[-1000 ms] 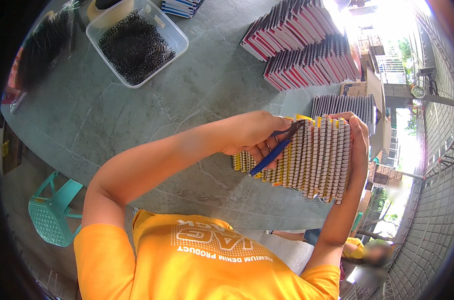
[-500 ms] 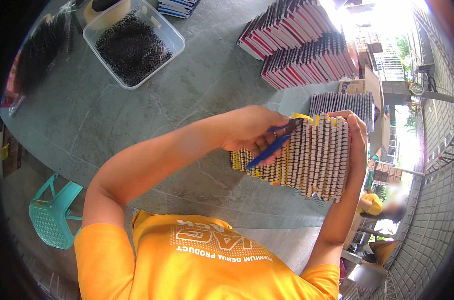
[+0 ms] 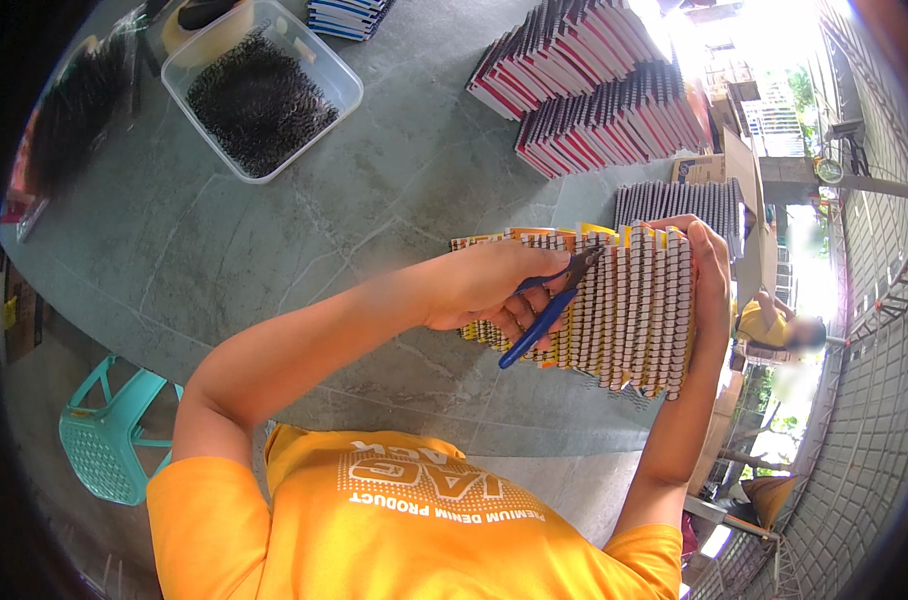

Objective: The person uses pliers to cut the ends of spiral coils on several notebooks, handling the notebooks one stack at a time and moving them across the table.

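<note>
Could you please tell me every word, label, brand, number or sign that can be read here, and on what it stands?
Orange shirt: large and small white lettering, upside down in view; wording not copied here.
Cardboard box: dark print, too small to read.
Blue-handled pliers and coil-bound stack: no readable text.

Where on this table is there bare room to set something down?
The table is bare between the coil tub and red-edged notebooks, down to the left forearm. Crowded: around the right hand, beside the spiral-bound stack.
</note>
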### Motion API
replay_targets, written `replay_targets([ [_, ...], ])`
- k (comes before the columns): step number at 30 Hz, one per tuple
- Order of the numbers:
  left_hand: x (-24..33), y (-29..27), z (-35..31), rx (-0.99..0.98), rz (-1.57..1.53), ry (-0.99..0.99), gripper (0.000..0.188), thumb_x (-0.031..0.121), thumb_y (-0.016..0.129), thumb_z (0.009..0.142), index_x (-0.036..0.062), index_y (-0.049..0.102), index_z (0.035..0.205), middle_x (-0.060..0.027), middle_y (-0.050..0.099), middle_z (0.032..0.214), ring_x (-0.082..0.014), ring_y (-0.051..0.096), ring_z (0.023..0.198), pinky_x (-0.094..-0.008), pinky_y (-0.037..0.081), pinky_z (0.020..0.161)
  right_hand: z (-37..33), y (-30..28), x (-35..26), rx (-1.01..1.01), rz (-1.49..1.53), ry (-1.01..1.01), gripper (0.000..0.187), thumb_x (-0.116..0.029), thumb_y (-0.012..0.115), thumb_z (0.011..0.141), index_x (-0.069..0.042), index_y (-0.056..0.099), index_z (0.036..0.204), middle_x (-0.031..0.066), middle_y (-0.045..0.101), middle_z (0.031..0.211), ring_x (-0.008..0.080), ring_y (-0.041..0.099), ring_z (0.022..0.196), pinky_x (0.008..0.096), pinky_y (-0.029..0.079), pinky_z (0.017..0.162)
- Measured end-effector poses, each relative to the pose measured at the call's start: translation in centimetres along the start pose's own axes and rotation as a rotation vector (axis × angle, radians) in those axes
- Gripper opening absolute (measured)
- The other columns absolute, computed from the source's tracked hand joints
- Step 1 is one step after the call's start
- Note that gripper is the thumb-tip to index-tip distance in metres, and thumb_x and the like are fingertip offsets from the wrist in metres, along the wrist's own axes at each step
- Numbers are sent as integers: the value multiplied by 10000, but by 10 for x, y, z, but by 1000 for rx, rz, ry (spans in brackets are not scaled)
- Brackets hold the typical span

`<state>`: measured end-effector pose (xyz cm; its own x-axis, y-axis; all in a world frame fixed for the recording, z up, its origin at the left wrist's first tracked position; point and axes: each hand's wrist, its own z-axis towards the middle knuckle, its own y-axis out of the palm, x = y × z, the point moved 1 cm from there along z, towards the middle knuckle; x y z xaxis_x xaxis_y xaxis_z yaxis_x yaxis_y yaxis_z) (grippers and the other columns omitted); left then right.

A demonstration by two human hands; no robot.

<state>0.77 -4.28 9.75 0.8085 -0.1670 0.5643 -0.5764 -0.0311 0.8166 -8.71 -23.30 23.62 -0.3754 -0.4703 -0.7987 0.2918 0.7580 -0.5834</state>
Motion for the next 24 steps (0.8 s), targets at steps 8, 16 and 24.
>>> replay_targets([
  [8, -2, 25, -4, 553, 1391, 481, 420, 378, 381, 984, -9, 544, 982, -137, 612, 840, -235, 628, 766, -364, 503, 659, -1, 0, -1, 0, -13, -3, 507, -467, 536, 904, 30, 635, 898, 70, 641, 741, 97, 591, 647, 229, 477, 611],
  [16, 6, 15, -8, 56, 179, 71, 440, 389, 381, 981, -10, 565, 1002, -159, 637, 901, -250, 648, 797, -358, 512, 689, 1, -2, 3, 4, -28, -34, 513, -474, 536, 900, 29, 634, 899, 66, 630, 739, 98, 580, 648, 232, 461, 602],
  [24, 7, 23, 1, 216, 644, 256, 442, 372, 364, 988, -20, 565, 1026, -191, 647, 932, -282, 661, 886, -360, 513, 730, 0, -3, 5, 5, -68, -36, 517, -487, 539, 900, 21, 632, 890, 48, 613, 715, 89, 559, 629, 225, 443, 591],
])
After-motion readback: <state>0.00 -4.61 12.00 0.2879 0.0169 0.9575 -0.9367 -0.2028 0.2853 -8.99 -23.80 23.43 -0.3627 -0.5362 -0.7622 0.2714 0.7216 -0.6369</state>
